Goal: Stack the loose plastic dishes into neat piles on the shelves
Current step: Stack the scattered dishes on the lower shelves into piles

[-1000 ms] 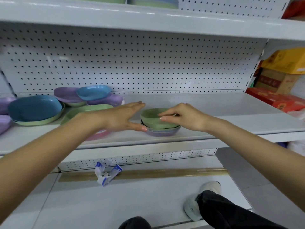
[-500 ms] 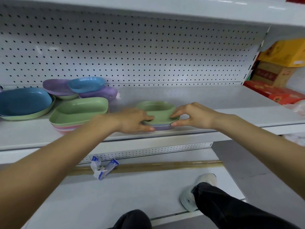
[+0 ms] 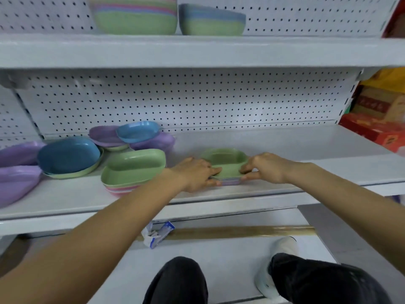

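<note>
clamped small green-topped dish pile point(image 3: 225, 159) between left hand point(image 3: 195, 172) and right hand point(image 3: 265, 166), fingers point(image 3: 212, 171) curled round its rim, near front edge of middle shelf point(image 3: 285, 150).

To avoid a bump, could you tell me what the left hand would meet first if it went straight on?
The left hand points right at the dish pile, which its fingers touch; beyond that, probably the right hand on the pile's far side.

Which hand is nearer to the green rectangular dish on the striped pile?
Left. The left hand grips the small pile just right of the green rectangular dish; the right hand holds that pile's far side.
</note>
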`<state>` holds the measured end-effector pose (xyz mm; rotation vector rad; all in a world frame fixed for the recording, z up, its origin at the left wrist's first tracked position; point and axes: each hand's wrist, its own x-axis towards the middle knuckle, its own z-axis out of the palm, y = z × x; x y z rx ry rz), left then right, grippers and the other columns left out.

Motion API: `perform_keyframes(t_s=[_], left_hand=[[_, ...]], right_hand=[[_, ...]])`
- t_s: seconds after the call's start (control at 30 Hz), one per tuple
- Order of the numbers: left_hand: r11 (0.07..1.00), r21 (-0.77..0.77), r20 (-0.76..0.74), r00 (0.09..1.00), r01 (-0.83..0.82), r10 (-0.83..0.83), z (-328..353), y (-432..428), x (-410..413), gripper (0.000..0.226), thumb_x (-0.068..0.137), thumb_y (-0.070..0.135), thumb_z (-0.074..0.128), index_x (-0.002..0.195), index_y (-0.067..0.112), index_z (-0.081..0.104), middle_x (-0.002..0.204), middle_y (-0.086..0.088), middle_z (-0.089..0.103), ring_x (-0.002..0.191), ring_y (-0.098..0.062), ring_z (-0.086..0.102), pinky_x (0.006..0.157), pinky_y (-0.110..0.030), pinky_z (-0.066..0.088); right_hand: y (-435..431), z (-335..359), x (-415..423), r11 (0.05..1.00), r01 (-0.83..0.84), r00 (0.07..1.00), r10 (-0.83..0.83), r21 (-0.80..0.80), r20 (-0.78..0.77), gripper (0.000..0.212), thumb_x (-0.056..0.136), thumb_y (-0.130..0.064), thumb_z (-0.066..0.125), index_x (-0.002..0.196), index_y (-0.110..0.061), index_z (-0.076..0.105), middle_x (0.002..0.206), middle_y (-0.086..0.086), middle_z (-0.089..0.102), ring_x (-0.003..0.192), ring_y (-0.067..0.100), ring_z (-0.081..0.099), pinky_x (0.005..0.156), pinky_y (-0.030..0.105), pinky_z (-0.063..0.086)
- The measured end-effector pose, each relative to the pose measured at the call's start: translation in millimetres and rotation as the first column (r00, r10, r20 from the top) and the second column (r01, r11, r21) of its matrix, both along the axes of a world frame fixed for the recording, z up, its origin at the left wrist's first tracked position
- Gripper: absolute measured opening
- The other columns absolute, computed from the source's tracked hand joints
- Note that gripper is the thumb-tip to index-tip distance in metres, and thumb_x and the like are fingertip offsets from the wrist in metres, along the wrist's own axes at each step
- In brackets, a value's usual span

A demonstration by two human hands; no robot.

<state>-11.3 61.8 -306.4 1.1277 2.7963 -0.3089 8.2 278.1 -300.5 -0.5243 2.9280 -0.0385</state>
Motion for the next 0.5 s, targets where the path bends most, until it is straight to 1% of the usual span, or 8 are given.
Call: perform_keyframes(t_s=[0.07, 0.13, 0.2, 0.27, 0.3, 0.37, 0.43, 0.5], left_hand=[[0.999, 0.049, 0.005, 1.0, -0.008, 0.008, 13.7, -2.9, -0.2, 0.061, 0.095, 0.055, 0.03, 0.149, 0.028, 0.019, 0.154, -0.004, 0.025, 0.141, -0.021, 0.024, 0.114, -0.039, 0.017], [0.977, 0.208, 0.014, 0.999, -0.045, 0.043, 29.1, -17.8, -0.5, 0.065, 0.094, 0.055, 0.035, 0.149, 0.029, 0.015, 0.156, -0.002, 0.02, 0.141, -0.023, 0.024, 0.115, -0.036, 0.019], [0.936, 0.341, 0.031, 0.996, -0.087, 0.081, 42.1, -46.1, -0.3, 0.065, 0.093, 0.053, 0.039, 0.149, 0.03, 0.015, 0.156, 0.002, 0.02, 0.142, -0.021, 0.024, 0.116, -0.034, 0.021], [0.907, 0.389, 0.066, 0.987, -0.164, 0.15, 50.3, -86.0, -3.7, 0.062, 0.094, 0.052, 0.039, 0.148, 0.033, 0.015, 0.156, 0.008, 0.019, 0.141, -0.018, 0.024, 0.114, -0.032, 0.022], [0.893, 0.401, 0.08, 0.979, -0.205, 0.188, 52.6, -108.8, -7.3, 0.06, 0.094, 0.053, 0.038, 0.147, 0.036, 0.016, 0.155, 0.009, 0.021, 0.14, -0.017, 0.027, 0.112, -0.032, 0.024], [0.851, 0.433, 0.129, 0.954, -0.298, 0.269, 55.7, -152.0, -15.6, 0.056, 0.093, 0.053, 0.037, 0.145, 0.04, 0.02, 0.151, 0.008, 0.028, 0.134, -0.018, 0.036, 0.108, -0.033, 0.03], [0.783, 0.488, 0.176, 0.923, -0.384, 0.343, 56.8, -188.5, -26.5, 0.048, 0.093, 0.051, 0.04, 0.139, 0.039, 0.032, 0.142, 0.012, 0.041, 0.123, -0.015, 0.045, 0.102, -0.029, 0.034], [0.717, 0.552, 0.18, 0.9, -0.426, 0.396, 55.9, -218.0, -39.4, 0.034, 0.094, 0.042, 0.044, 0.128, 0.038, 0.045, 0.124, 0.019, 0.049, 0.109, -0.007, 0.046, 0.092, -0.018, 0.031]], right_hand=[[0.7, 10.6, -8.4, 0.998, 0.01, 0.997, -0.014, 0.057, 0.069, 0.027, 0.094, -0.043, 0.049, 0.097, -0.02, 0.064, 0.105, 0.007, 0.066, 0.097, 0.025, 0.058, 0.089, 0.035, 0.045], [0.5, 18.3, -17.6, 0.994, 0.039, 0.995, -0.048, 0.098, 0.083, 0.027, 0.095, -0.044, 0.045, 0.087, -0.021, 0.056, 0.1, 0.009, 0.064, 0.094, 0.027, 0.058, 0.087, 0.036, 0.047], [-3.3, 25.2, -26.8, 0.984, 0.087, 0.987, -0.105, 0.153, 0.118, 0.033, 0.095, -0.048, 0.042, 0.079, -0.021, 0.053, 0.091, 0.005, 0.059, 0.091, 0.027, 0.055, 0.082, 0.032, 0.045], [-14.3, 37.4, -36.3, 0.978, 0.12, 0.973, -0.15, 0.173, 0.174, 0.029, 0.093, -0.051, 0.044, 0.079, -0.027, 0.053, 0.091, 0.0, 0.055, 0.092, 0.024, 0.051, 0.079, 0.028, 0.04], [-22.4, 45.2, -43.5, 0.981, 0.127, 0.971, -0.153, 0.149, 0.181, 0.026, 0.092, -0.05, 0.047, 0.088, -0.027, 0.057, 0.098, -0.001, 0.057, 0.097, 0.022, 0.052, 0.082, 0.027, 0.04], [-45.8, 60.7, -61.4, 0.992, 0.126, 0.985, -0.124, -0.006, 0.116, 0.034, 0.09, -0.046, 0.053, 0.11, -0.021, 0.065, 0.113, -0.003, 0.063, 0.106, 0.017, 0.056, 0.093, 0.028, 0.042], [-78.6, 69.3, -82.2, 0.975, 0.072, 0.997, -0.065, -0.208, 0.036, 0.033, 0.088, -0.042, 0.058, 0.11, -0.019, 0.068, 0.114, -0.006, 0.066, 0.109, 0.014, 0.059, 0.098, 0.028, 0.042], [-118.0, 71.8, -101.9, 0.95, 0.001, 1.0, -0.002, -0.313, -0.003, 0.03, 0.088, -0.035, 0.061, 0.11, -0.016, 0.069, 0.113, -0.003, 0.068, 0.108, 0.014, 0.06, 0.1, 0.029, 0.042]])
